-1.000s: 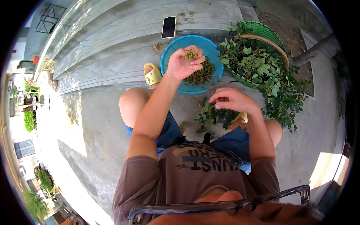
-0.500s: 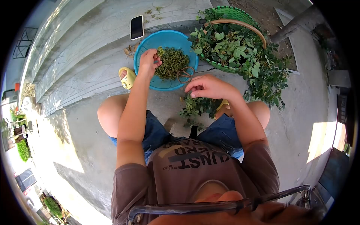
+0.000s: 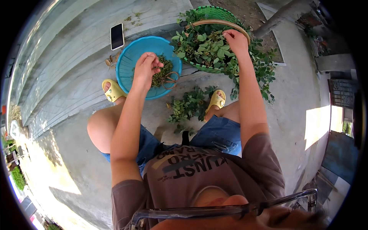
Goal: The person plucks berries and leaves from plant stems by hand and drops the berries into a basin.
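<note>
Just swung right hand (image 3: 237,43) to leaves (image 3: 211,49) in far basket (image 3: 219,14), bringing more within reach; curling left hand (image 3: 144,69) above tub (image 3: 127,57); can't tell if either's gripping.

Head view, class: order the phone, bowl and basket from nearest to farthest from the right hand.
1. Basket: right side, directly by the right hand.
2. Bowl: left of the basket.
3. Phone: farther left, past the bowl's upper-left rim.

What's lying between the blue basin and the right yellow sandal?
In the head view, leafy sprigs lie on the concrete between the blue basin and the right yellow sandal.
</note>
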A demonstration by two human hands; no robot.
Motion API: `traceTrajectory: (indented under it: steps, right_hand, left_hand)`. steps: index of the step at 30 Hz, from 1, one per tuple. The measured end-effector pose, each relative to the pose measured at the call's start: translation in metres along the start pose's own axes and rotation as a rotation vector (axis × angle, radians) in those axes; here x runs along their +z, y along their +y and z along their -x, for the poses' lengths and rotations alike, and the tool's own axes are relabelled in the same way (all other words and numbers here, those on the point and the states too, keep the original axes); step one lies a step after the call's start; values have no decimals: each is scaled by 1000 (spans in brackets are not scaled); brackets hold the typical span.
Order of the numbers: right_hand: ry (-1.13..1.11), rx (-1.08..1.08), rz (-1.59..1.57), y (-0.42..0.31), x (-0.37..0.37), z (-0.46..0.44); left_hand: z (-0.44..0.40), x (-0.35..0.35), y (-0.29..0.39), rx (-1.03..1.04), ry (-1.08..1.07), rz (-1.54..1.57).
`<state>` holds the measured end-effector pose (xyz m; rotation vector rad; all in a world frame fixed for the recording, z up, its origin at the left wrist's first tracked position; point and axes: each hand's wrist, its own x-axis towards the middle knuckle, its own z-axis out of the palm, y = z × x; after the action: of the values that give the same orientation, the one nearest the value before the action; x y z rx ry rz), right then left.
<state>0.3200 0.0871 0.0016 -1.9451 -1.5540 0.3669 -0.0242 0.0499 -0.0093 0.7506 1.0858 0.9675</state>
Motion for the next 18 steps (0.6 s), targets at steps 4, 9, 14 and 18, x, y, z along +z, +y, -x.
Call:
traceTrajectory:
  steps: [4,9,14,18]
  right_hand:
    - [-220,-34,415,-4,12,0]
    - [-145,-22,374,21,34,10]
    - [-86,-78,32,32,14,8]
    - [-103,27,-523,3,-12,24]
  left_hand:
    - [0,2,-1,-48,-52,159]
    - [13,20,0,-68,-111,130]
    - [22,38,0,-36,-206,-29]
    - [23,54,1,14,-205,-92]
